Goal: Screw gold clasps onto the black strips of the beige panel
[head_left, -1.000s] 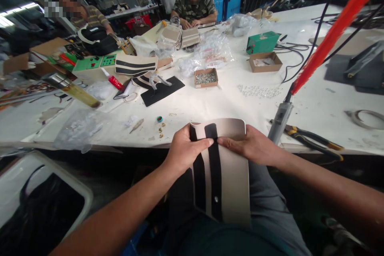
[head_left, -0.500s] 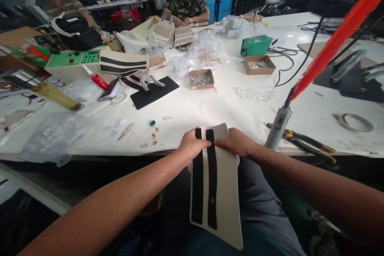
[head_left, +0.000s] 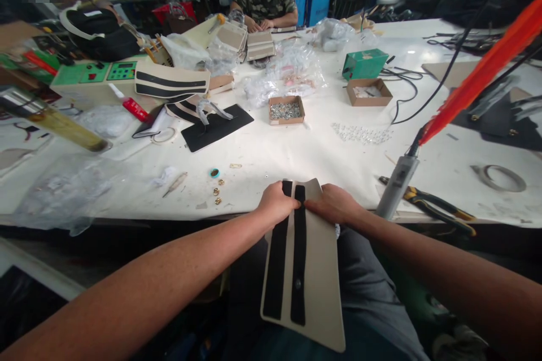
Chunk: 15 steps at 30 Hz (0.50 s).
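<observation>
A long beige panel (head_left: 319, 271) with two black strips (head_left: 298, 259) slants from the table's front edge down over my lap. My left hand (head_left: 277, 203) is closed around its far left edge, the thumb pressing on the right-hand strip. On the far right side my right hand (head_left: 332, 203) grips the same panel, its thumb tip close to the left one. Toward the near end of that strip sits a small round metal snap (head_left: 298, 284). The fingers beneath the panel are hidden.
Small brass rings (head_left: 217, 192) lie left of my hands. Beyond stands a cardboard box of metal bits (head_left: 287, 110). To the right are a grey-handled tool (head_left: 398, 183) with an orange cord and pliers (head_left: 436, 206). A person in camouflage (head_left: 265, 0) sits across the table.
The panel's near end has swung slightly left, while both hands keep their hold on its far end. The camera view has shifted a little.
</observation>
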{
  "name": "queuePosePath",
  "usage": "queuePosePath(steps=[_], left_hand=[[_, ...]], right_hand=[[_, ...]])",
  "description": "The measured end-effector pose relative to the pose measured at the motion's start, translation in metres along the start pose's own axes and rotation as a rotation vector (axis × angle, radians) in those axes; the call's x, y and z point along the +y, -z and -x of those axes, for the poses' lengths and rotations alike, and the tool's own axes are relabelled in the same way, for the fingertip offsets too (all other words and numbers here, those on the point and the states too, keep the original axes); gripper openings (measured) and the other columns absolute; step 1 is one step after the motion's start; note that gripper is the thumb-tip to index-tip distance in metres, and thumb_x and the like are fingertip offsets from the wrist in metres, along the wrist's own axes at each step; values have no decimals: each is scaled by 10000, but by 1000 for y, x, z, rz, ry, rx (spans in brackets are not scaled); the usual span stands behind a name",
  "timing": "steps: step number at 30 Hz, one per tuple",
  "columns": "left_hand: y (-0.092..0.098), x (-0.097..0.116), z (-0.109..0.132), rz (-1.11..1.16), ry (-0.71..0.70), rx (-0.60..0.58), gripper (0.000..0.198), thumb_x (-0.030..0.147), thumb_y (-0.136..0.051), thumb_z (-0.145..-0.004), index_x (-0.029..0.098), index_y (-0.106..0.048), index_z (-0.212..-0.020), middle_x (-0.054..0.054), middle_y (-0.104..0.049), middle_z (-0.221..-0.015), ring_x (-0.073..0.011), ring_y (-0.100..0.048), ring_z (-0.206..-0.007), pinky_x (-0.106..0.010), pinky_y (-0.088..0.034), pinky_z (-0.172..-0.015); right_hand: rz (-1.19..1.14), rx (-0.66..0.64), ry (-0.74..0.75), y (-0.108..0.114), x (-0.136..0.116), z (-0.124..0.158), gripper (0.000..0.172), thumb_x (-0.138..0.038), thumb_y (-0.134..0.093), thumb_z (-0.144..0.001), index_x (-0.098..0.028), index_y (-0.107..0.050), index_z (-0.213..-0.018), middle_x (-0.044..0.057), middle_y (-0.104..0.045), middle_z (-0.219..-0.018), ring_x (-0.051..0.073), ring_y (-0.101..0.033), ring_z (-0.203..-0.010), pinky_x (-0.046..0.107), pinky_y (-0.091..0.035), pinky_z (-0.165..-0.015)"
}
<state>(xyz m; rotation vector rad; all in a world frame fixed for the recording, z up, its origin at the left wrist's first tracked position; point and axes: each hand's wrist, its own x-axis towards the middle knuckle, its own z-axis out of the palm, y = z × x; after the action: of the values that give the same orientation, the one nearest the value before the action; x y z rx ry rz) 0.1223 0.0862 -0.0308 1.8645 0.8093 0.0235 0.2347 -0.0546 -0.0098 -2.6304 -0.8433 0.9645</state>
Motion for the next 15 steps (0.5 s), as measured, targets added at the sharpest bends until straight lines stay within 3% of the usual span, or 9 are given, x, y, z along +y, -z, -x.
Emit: queuePosePath(steps=[8, 10, 12, 15], left_hand=[[1, 2, 0, -148, -78, 17, 344, 148, -811, -640, 201, -735, -971, -62, -810, -944, -297, -764, -895, -335, -550, -735], [3, 2, 2, -192, -85, 30, 504, 176, -827, -651, 190, -719, -1143, -91, -806, -1017, -330, -762, -966, -370, -565, -804], [6, 0, 6, -260, -112, 89, 773, 218, -852, -675, 176, -604, -1407, -150, -772, -1207, -383, -734, -1113, -441, -571, -914], [12, -8, 14, -433, -391, 263, 1017, 212, -883, -712, 178, -402, -1607, -211, -560, -1566, -419, -550, -1424, -542, -492, -1130]], right_hand=[[14, -1, -32, -2, -1, -4, 486, -504, -634, -895, -91, -775, -1108, 234, -791, -1079, 370, -758, -977, 384, -541, -763], [14, 6, -32, -2, -1, -4, 490, -501, -623, -899, -87, -772, -1113, 236, -791, -1077, 373, -759, -978, 389, -544, -766], [12, 13, -33, -2, -2, -2, 506, -506, -620, -900, -78, -766, -1126, 247, -786, -1099, 383, -757, -991, 396, -546, -766], [5, 9, -32, -2, -2, -2, 511, -515, -623, -902, -78, -762, -1128, 254, -782, -1122, 382, -756, -996, 393, -545, -769]])
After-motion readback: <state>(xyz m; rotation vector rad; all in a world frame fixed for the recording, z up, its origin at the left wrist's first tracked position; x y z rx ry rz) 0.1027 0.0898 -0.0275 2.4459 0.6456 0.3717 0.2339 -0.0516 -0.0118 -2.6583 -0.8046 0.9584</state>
